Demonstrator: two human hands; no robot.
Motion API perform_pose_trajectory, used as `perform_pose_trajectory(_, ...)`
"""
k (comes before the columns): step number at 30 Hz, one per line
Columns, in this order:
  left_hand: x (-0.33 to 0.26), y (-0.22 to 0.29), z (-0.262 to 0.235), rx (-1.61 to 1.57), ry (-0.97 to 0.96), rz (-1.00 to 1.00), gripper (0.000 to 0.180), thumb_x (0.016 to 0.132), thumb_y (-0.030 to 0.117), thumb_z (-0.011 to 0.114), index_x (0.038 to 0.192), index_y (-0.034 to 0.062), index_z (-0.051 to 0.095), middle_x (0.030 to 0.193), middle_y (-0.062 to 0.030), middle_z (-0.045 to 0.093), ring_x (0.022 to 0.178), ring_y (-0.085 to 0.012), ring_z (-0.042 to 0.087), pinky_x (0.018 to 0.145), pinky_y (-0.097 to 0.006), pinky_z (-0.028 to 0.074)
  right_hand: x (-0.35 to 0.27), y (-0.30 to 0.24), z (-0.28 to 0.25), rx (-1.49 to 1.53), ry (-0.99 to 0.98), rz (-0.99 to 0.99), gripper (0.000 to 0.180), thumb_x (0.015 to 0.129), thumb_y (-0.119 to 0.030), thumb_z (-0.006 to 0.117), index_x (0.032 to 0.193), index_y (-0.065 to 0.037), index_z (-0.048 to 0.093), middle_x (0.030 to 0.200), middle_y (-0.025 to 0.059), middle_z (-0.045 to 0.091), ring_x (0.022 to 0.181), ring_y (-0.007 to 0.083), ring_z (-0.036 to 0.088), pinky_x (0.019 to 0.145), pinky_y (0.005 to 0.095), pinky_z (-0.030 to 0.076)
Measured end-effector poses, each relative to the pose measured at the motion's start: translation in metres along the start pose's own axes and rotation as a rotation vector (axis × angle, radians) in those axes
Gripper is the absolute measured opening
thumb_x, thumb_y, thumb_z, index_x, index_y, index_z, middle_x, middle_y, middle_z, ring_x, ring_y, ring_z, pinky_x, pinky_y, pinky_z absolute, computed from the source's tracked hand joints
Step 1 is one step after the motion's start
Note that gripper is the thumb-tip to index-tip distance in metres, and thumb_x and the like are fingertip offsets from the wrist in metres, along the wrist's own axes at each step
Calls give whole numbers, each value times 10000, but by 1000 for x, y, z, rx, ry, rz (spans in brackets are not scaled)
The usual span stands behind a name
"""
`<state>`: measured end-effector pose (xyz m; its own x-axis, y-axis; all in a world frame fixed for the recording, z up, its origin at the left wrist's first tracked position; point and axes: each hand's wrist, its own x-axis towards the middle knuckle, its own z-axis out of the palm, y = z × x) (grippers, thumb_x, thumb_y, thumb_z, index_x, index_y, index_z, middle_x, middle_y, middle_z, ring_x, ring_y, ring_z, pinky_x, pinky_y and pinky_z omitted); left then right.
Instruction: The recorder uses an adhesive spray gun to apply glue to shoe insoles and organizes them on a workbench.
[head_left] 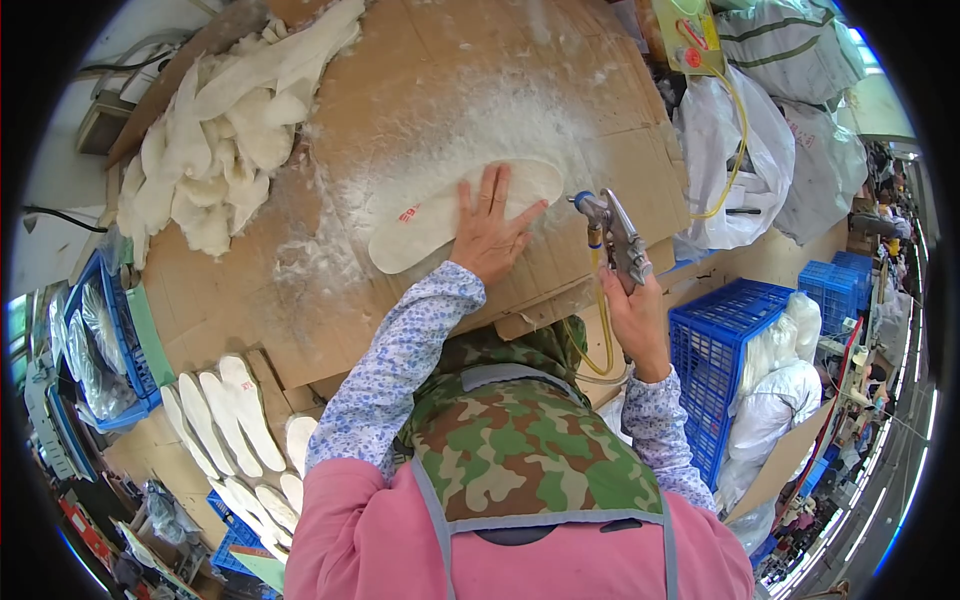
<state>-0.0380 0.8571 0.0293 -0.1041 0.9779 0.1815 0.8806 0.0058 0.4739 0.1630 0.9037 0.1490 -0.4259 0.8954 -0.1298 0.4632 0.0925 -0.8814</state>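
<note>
A cream insole (pixel 408 232) with a small red mark lies slantwise on the cardboard-covered table (pixel 300 330). My left hand (pixel 488 232) rests flat on it, its fingers spread and pointing away from me. To the right, my right hand (pixel 640 322) is wrapped round the grip of a metal spray gun (pixel 613 232). The gun's nozzle points left, close to the insole's right end, and a yellow hose (pixel 605 330) hangs down from it. White residue (pixel 480 130) coats the cardboard around the insole.
A heap of cream insoles (pixel 225 130) lies at the far left, and more insoles (pixel 235 410) are laid out at the near left. Blue crates (pixel 700 370) stand at the right, beside white plastic bags (pixel 785 400). A yellow air hose (pixel 743 150) hangs at the far right.
</note>
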Motion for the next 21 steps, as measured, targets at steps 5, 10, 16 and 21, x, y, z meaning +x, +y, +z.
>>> perform_pose_trajectory(5, -10, 1, -13, -28, -14, -5, 541, 842, 266, 612, 1364, 296, 471, 1540, -214, 123, 1437, -362, 65, 1088, -634, 47, -2, -2, 3, 2, -2, 2, 155, 903, -52, 565, 1036, 7, 512, 652, 19, 437, 599, 98, 379, 539, 266, 366)
perform_pose_trajectory(10, -28, -5, -21, -9, -31, -63, 545, 843, 256, 607, 1369, 284, 466, 1546, -202, 111, 1440, -358, 62, 1090, -630, 47, -3, -9, 12, -20, -44, -38, 143, 899, -48, 573, 1015, 8, 512, 665, 24, 424, 614, 100, 367, 548, 262, 366)
perform_pose_trajectory(16, -40, -10, -24, -3, -27, -83, 562, 839, 247, 607, 1378, 290, 452, 1548, -197, 107, 1442, -352, 56, 1091, -628, 46, -3, -11, 21, -92, -104, -95, 133, 892, -41, 577, 997, 9, 514, 677, 37, 419, 613, 122, 374, 559, 267, 373)
perform_pose_trajectory(21, -45, -12, -22, -8, -25, -99, 568, 840, 243, 606, 1382, 294, 444, 1547, -204, 101, 1443, -349, 53, 1090, -630, 49, -4, -23, 28, -100, -115, -107, 129, 891, -40, 577, 993, 7, 515, 694, 51, 449, 625, 133, 395, 579, 271, 385)
